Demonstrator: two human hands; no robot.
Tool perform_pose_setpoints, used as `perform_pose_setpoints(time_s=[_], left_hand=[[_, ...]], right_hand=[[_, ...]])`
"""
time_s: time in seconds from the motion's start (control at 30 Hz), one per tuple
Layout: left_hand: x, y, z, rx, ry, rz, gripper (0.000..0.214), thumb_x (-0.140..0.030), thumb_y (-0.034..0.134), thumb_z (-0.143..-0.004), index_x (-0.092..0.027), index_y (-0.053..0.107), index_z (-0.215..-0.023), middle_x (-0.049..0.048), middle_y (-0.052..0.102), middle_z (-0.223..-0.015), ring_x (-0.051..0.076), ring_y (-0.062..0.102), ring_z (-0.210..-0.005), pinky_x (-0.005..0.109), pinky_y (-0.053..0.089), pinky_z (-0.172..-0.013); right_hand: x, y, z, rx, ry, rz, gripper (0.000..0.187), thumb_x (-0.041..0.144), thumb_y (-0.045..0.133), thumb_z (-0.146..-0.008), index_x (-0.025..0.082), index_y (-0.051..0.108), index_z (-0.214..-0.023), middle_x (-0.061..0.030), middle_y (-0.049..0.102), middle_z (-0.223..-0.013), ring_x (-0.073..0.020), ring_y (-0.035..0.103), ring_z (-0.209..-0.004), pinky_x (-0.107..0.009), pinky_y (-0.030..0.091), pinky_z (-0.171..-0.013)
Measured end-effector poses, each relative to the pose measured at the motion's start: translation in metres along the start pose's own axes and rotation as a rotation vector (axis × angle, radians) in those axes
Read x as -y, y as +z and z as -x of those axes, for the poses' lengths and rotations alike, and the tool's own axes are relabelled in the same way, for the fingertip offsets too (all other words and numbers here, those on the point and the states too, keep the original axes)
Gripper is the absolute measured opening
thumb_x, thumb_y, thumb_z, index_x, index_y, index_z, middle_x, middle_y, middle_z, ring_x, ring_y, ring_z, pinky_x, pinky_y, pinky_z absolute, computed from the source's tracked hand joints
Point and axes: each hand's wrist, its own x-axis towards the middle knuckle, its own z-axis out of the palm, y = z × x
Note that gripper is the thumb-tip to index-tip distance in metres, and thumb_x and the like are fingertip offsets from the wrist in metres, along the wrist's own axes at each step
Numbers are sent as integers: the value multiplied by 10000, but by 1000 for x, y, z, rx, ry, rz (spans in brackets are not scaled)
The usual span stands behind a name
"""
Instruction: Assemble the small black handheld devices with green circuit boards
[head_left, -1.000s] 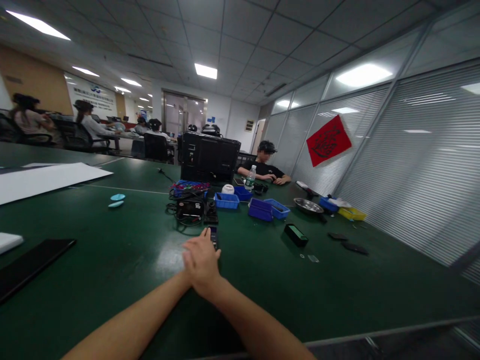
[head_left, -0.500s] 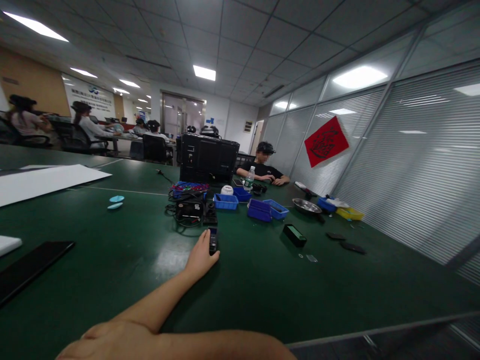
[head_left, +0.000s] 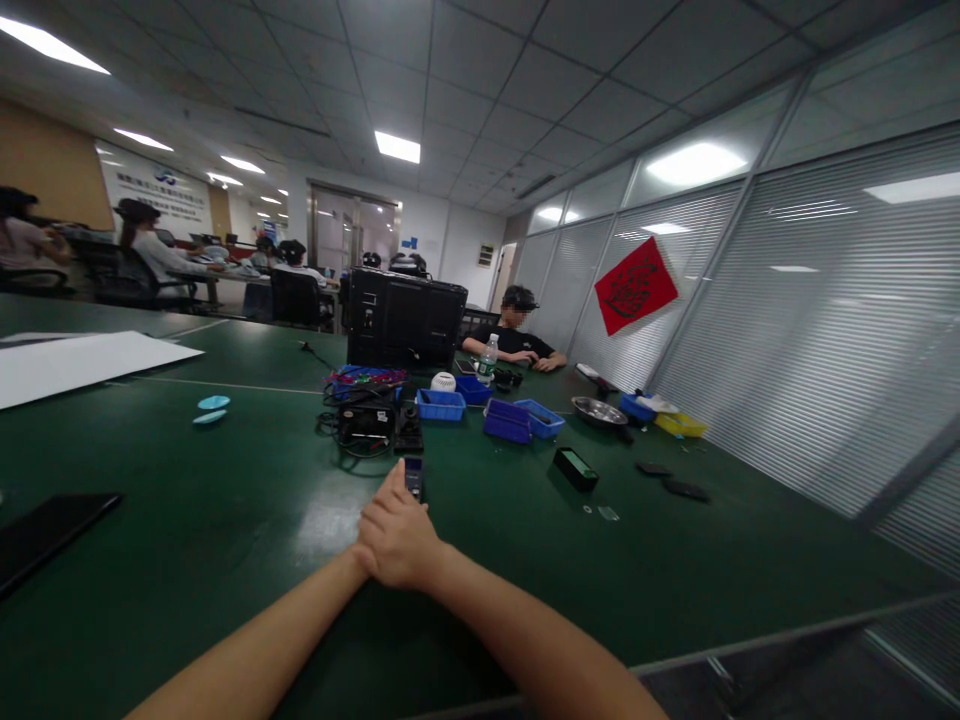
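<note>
Near the middle of the table lies a small black handheld device with a screen and buttons (head_left: 413, 478). My left hand (head_left: 395, 482) reaches it from the near side, a fingertip along its left edge and the thumb by its lower right; most of this hand is covered. Over the back of it, near the wrist, rests my right hand (head_left: 399, 545), its fingers close together and curled around. Just beyond the device are a black stand (head_left: 409, 430) and a black box-shaped unit (head_left: 366, 424) with tangled cables.
Behind stand blue bins (head_left: 441, 404), a monitor (head_left: 405, 318) and a water bottle (head_left: 488, 360). A black box with a green top (head_left: 576, 468) and a metal pan (head_left: 598, 410) lie right. A person (head_left: 514, 335) sits across the table. At left are a black panel (head_left: 52, 535) and white sheets (head_left: 97, 365).
My right hand has moved from across my left forearm, near the bottom edge, up onto the back of my left hand. The view has shifted slightly right.
</note>
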Motion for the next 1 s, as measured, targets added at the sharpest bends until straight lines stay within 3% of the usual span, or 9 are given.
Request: perform_pose_setpoints(time_s=[0.1, 0.2, 0.3, 0.43, 0.57, 0.73, 0.87, 1.0], left_hand=[[-1, -4, -4, 14, 57, -14, 447, -248, 431, -767, -284, 407, -1211, 46, 503, -1226, 247, 390, -1194, 409, 326, -976], [0, -14, -11, 62, 185, -13, 459, -226, 445, -743, -192, 436, -1200, 81, 473, -1262, 232, 369, -1211, 367, 274, -1022], [3, -20, -14, 155, 231, 68, 639, -212, 539, -641, -158, 367, -1255, 105, 421, -1306, 230, 392, -1196, 349, 322, -999], [8, -21, -13, 282, 68, 280, 746, -153, 544, -597, -140, 289, -1298, 136, 420, -1300, 207, 526, -1055, 303, 466, -837], [10, -19, -15, 238, -73, 408, 688, -167, 529, -638, -110, 305, -1286, 150, 493, -1224, 195, 557, -1000, 286, 499, -754], [10, -22, -16, 222, -104, 445, 638, -186, 546, -648, -133, 356, -1254, 136, 531, -1173, 188, 572, -959, 293, 500, -736], [11, -23, -16, 220, -97, 476, 641, -216, 563, -627, -126, 379, -1233, 140, 544, -1143, 192, 575, -936, 305, 493, -740], [14, -20, -19, 218, -101, 530, 662, -241, 572, -606, -109, 378, -1225, 147, 543, -1123, 187, 580, -903, 314, 489, -743]], right_hand=[[-15, 6, 2, -200, 385, -30, 341, 284, 439, -816, 186, 536, -1127, -105, 468, -1229, -235, 369, -1128, -423, 260, -964], [-27, 15, 4, -256, 676, -49, 371, 257, 416, -824, 210, 506, -1182, -111, 429, -1260, -235, 354, -1154, -416, 287, -950], [-39, 20, 9, -226, 758, -31, 377, 273, 462, -795, 226, 524, -1164, -108, 392, -1295, -253, 342, -1178, -405, 300, -946], [-56, 22, 16, -107, 828, -7, 453, 255, 494, -752, 224, 479, -1204, -124, 378, -1303, -253, 423, -1126, -363, 361, -888], [-78, 13, 25, -21, 952, 27, 491, 253, 471, -750, 197, 420, -1235, -137, 482, -1184, -244, 525, -1000, -340, 415, -791], [-117, -14, 53, 28, 1158, 56, 526, 262, 461, -757, 157, 355, -1261, -161, 521, -1093, -243, 573, -884, -321, 429, -681], [-144, -30, 80, 50, 1328, 97, 520, 289, 466, -761, 133, 351, -1244, -178, 508, -1117, -254, 556, -930, -337, 424, -702], [-153, -28, 98, 42, 1329, 181, 538, 337, 499, -744, 108, 379, -1215, -169, 521, -1106, -261, 514, -992, -338, 407, -767]])
